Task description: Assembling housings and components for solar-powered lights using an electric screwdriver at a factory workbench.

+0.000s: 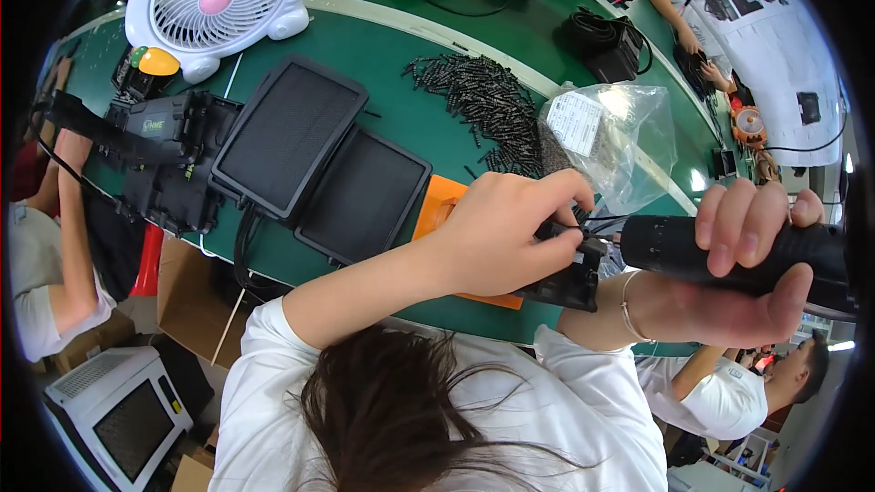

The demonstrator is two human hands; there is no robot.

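A fan [217, 0] stands at the rear left of a workbench [365, 50], behind two overlapping trays [292, 137]. Right of the trays, a heap of parts [488, 105] lies beside a bag [638, 141]. Before the heap, the left hand [510, 228] is at a housing [565, 290], left of a power driver [665, 244] in the right hand [761, 228].

The green bench [387, 59] bears a white fan [216, 0], a cluster of black housings [173, 187] and two black rectangular trays [290, 138], set side by side. A clear plastic bag [633, 137] lies beside a heap of small dark screws [483, 105]; the partly covered orange piece [439, 203] appears to be a flat block.
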